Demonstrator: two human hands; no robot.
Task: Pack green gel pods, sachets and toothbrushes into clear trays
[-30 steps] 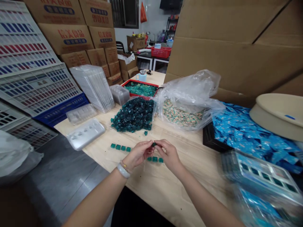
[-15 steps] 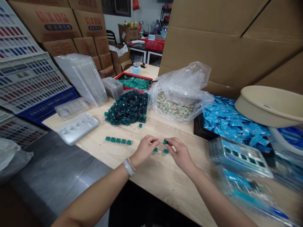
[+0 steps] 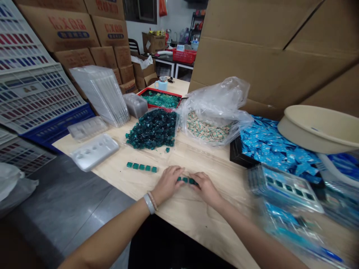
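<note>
A short row of dark green squares, wrapped like candies (image 3: 185, 180), lies on the pale wooden table between my hands. My left hand (image 3: 169, 181) is closed at the row's left end, its fingers bent over the squares. From the other end, my right hand (image 3: 206, 186) has its curled fingers against the rightmost squares. Fingers partly cover both ends of the row. A second straight row of green squares (image 3: 142, 167) lies to the left, apart from my hands. Behind it is a big heap of dark green pieces (image 3: 154, 129) on clear plastic.
A clear bag (image 3: 209, 125) of small beige-and-green packets stands behind. Blue sachets (image 3: 277, 138) fill a black box at right, near a cream basin (image 3: 319, 127) and filled plastic trays (image 3: 288, 186). Clear trays (image 3: 97, 149) and a red-rimmed tray (image 3: 162, 99) are at left and back.
My right hand has come down, bringing the green square it held up to the row on the table. My left hand has shifted slightly left and down onto the row's left end.
</note>
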